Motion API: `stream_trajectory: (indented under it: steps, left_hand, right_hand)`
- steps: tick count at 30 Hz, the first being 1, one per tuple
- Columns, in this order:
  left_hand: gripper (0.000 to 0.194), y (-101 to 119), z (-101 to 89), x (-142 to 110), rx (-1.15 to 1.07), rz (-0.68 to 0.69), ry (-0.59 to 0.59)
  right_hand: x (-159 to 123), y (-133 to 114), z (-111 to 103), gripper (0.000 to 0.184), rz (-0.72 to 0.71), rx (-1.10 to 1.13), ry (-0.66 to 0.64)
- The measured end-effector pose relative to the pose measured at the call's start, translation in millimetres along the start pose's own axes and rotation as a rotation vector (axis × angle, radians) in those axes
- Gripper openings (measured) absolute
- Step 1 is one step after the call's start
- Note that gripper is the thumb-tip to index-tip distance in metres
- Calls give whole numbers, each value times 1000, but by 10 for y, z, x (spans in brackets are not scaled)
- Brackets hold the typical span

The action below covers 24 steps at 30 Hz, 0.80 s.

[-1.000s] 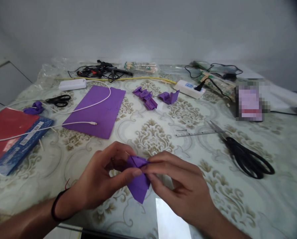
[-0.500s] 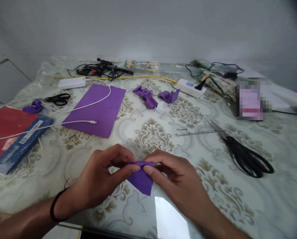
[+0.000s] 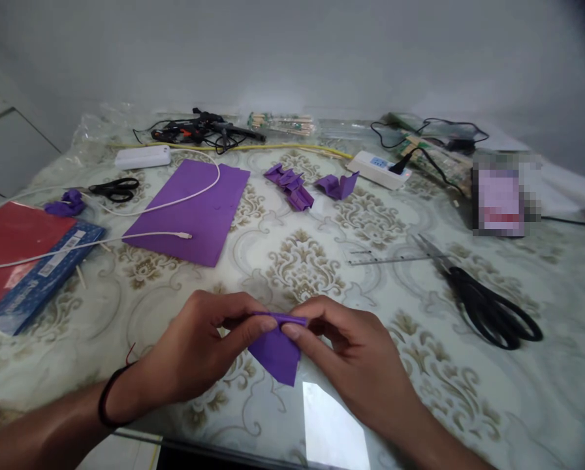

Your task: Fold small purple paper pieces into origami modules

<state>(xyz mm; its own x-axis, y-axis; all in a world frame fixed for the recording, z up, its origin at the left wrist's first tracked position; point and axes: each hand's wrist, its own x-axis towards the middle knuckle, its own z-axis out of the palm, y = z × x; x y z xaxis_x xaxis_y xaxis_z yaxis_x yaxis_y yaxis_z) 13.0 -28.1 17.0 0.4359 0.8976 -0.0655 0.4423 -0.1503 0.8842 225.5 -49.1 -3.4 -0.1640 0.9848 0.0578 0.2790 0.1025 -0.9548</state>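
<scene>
Between my two hands is a small piece of purple paper (image 3: 277,356), its top edge folded or rolled into a narrow strip. My left hand (image 3: 202,346) pinches the left end of that strip between thumb and fingers. At the right end, my right hand (image 3: 348,346) pinches it in the same way, the two thumbs close together. The lower part of the paper hangs down toward me. Beyond the hands lie a purple sheet stack (image 3: 194,209), pleated purple paper pieces (image 3: 290,186) and one folded purple piece (image 3: 339,187).
Large black-handled scissors (image 3: 488,303) lie at right by a clear ruler (image 3: 390,258). Smaller scissors (image 3: 113,189), crumpled purple paper (image 3: 67,203), a red-and-blue paper pack (image 3: 32,261) and a white cable (image 3: 165,236) are at left. A power strip (image 3: 378,170) and a blurred phone (image 3: 501,199) stand farther back.
Both hands keep their pinch on the purple paper. My left thumb has shifted slightly left and up, and the rolled edge tilts a little. The view has moved slightly.
</scene>
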Motion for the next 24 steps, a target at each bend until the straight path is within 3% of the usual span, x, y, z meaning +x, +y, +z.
stream_trajectory:
  steps: [13,24]
  left_hand:
    - [21,-31,5,0,73,146,29]
    - [24,-3,-85,-41,-49,165,-91]
  right_hand:
    - [-7,-42,-21,28,1,-74,-44]
    - [-17,-70,-35,34,7,-58,-153]
